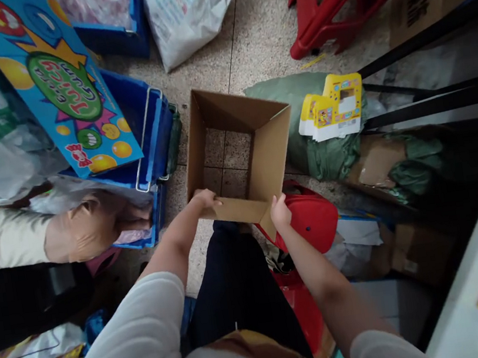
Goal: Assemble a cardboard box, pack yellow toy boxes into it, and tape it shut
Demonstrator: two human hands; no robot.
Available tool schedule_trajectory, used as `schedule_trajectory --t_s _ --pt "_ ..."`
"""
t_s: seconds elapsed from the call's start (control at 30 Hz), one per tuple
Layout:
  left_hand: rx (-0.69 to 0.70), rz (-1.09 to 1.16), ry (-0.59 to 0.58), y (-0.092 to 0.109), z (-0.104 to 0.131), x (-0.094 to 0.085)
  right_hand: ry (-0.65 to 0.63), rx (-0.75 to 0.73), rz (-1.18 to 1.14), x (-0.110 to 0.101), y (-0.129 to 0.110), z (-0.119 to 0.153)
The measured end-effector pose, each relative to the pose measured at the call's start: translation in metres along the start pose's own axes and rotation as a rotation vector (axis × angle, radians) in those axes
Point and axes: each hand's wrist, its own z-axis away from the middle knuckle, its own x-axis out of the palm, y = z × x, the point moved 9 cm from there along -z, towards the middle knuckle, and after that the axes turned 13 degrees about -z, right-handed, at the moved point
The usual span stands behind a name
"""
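Both hands hold a brown cardboard box [278, 156] in front of my legs. Its walls are unfolded into a square, and floor tiles show through the middle, so both ends are open. My left hand [207, 201] grips the near left edge, fingers over the rim. At the near right corner my right hand [280, 212] is closed on the cardboard, thumb up along the edge. A red bag [316, 221] sits just behind my right hand.
At left, a blue candy carton [60, 79] rests on stacked blue crates [155, 137], beside a co-worker's hand [89, 223]. A white sack [193, 13] and red stool [330, 6] stand ahead. Yellow printed packets [335, 106] lie on a green sack [289, 92] at right.
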Motion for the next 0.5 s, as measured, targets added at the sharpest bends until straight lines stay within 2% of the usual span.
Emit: schedule_trajectory --t_s 0.07,0.13,0.17,0.23,0.33,0.4,0.47,0.5 --pt "-0.103 0.010 0.122 0.003 -0.011 -0.013 0.026 -0.017 0.000 -0.005 -0.005 0.005" --pt "-0.196 0.033 0.214 0.013 -0.016 -0.014 0.123 -0.112 0.010 -0.021 -0.028 0.007" --pt "-0.230 0.054 0.232 0.019 -0.017 -0.008 0.184 -0.201 0.015 -0.033 -0.049 0.004" --pt "-0.266 0.111 0.212 0.030 -0.020 0.011 0.294 -0.444 0.030 -0.062 -0.109 -0.008" --pt "-0.253 0.196 0.141 0.042 -0.022 0.046 0.327 -0.742 0.128 -0.098 -0.214 -0.056" --pt "-0.227 0.232 0.124 0.046 -0.019 0.065 0.315 -0.806 0.197 -0.112 -0.270 -0.103" --pt "-0.201 0.253 0.116 0.048 -0.015 0.079 0.256 -0.817 0.217 -0.111 -0.305 -0.142" --pt "-0.190 0.261 0.108 0.049 -0.013 0.086 0.233 -0.818 0.197 -0.107 -0.312 -0.154"
